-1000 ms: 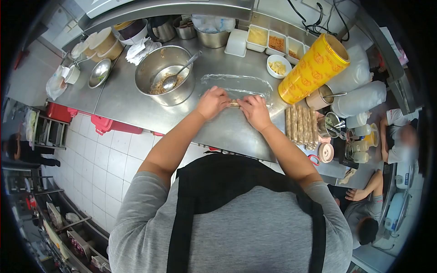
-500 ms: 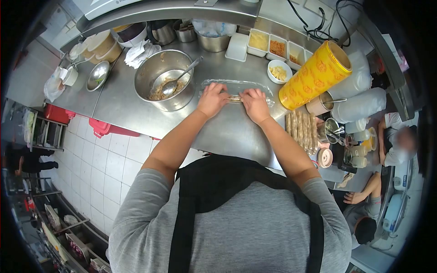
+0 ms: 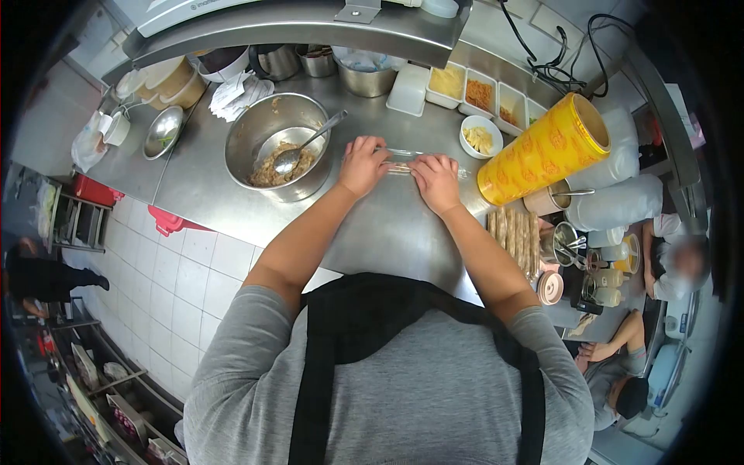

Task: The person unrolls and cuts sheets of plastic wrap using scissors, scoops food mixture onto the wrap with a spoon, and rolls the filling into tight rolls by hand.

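Note:
My left hand (image 3: pixel 362 166) and my right hand (image 3: pixel 436 181) rest on the two ends of a thin filled roll (image 3: pixel 399 167) in clear film. Fingers of both hands are bent together over it. Just beyond the roll, a short strip of clear film lies on the steel counter (image 3: pixel 372 240). To the left stands a steel pot (image 3: pixel 239 167) with a brown mixture (image 3: pixel 271 168) and a spoon (image 3: pixel 310 139) in it. Several wrapped rolls (image 3: pixel 513 240) lie side by side to the right, near a large yellow film roll (image 3: pixel 542 151).
A white bowl (image 3: pixel 480 138) of yellow pieces and white trays (image 3: pixel 478 94) of fillings stand at the back. Metal cups and bottles (image 3: pixel 608 287) are on the right. Two people (image 3: pixel 620 372) are at the right edge; another (image 3: pixel 46 275) stands far left. A steel shelf (image 3: pixel 294 35) overhangs the back.
Both hands have stayed on the roll and moved slightly away from my body. The sheet of film beyond them has become much shorter. The view has shifted a little.

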Demonstrator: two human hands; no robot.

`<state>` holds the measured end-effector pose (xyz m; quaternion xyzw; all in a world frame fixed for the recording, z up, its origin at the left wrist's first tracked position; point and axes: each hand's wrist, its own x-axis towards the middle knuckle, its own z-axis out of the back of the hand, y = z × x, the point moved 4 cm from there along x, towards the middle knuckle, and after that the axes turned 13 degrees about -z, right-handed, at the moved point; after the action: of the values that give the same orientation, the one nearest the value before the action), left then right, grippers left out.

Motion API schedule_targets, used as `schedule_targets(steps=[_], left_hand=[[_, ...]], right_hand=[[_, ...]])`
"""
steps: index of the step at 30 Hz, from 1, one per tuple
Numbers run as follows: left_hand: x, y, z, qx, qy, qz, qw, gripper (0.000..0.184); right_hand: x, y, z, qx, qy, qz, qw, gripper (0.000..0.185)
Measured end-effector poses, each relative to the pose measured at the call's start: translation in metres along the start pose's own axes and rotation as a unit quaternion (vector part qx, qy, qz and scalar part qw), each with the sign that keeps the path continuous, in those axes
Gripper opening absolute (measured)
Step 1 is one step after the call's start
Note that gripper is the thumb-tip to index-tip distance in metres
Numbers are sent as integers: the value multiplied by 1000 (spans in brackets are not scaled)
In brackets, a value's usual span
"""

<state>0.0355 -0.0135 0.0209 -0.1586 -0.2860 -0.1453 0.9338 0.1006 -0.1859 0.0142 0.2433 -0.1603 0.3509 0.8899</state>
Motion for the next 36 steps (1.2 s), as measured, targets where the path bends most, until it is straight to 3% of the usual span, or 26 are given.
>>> schedule_targets(steps=[5, 11, 14, 17, 20, 24, 27, 30, 33, 36], left_hand=[[2, 4, -6, 5, -29, -5, 1000, 10], [35, 37, -19, 73, 17, 154, 985, 13], [29, 46, -15, 47, 9, 160, 986, 17], [-1, 33, -10, 74, -39, 100, 991, 17], [-10, 31, -7, 41, 54, 119, 990, 16], [-38, -16, 36, -55, 4, 109, 992, 13], [-77, -32, 76, -117, 25, 76, 990, 9], [-116, -40, 68, -83, 30, 59, 994, 7], [-119, -46, 76, -14, -6, 1, 1000, 14], [-126, -48, 93, -37, -15, 20, 999, 23]], right_hand=[[28, -13, -9, -21, -9, -23, 999, 23], [45, -42, -7, 17, -14, -97, 995, 30], [31, -55, -3, 6, -26, -83, 996, 33], [20, -64, -4, -42, -32, -103, 993, 33], [18, -62, 6, -54, 12, -126, 990, 25], [-12, -35, 63, 146, -57, -156, 975, 13], [-63, -27, 78, 215, 125, -228, 941, 12], [-98, -13, 51, 163, 74, -95, 979, 14], [-102, -9, 55, 159, 39, -83, 983, 19], [-111, -2, 77, 118, 34, -27, 992, 27]])
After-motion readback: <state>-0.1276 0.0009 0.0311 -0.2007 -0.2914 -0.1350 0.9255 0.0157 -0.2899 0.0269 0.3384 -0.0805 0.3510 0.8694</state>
